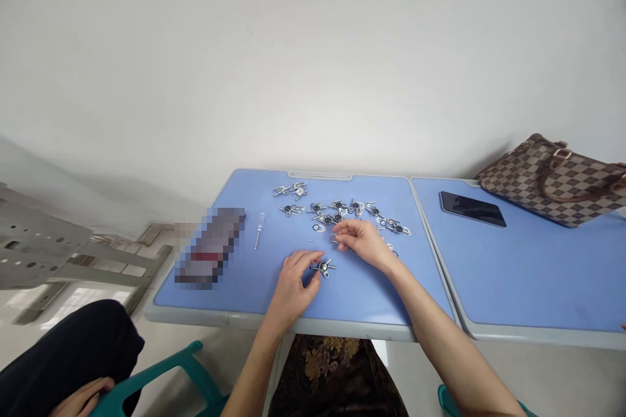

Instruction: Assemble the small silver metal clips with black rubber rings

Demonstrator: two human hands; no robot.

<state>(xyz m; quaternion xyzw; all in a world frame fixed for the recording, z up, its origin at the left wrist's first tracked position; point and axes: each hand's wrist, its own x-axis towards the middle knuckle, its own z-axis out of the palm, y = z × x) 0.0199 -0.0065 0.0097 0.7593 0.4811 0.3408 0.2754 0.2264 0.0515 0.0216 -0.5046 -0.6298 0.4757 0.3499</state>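
My left hand rests on the blue table, its thumb and forefinger curled round the near end of a small metal part with a dark round centre and thin silver arms. Just above and to the right, my right hand is pinched closed, with a tiny silvery piece at its fingertips that is too small to name. Beyond this hand lies a loose cluster of similar metal parts with black round centres. A few plainer silver parts lie farther back. Part of the cluster is hidden behind the right hand.
A clear-handled screwdriver lies left of the parts, near a pixelated dark object. On the right-hand table are a black phone and a checkered handbag. Another person's hand shows at lower left, beside a green chair.
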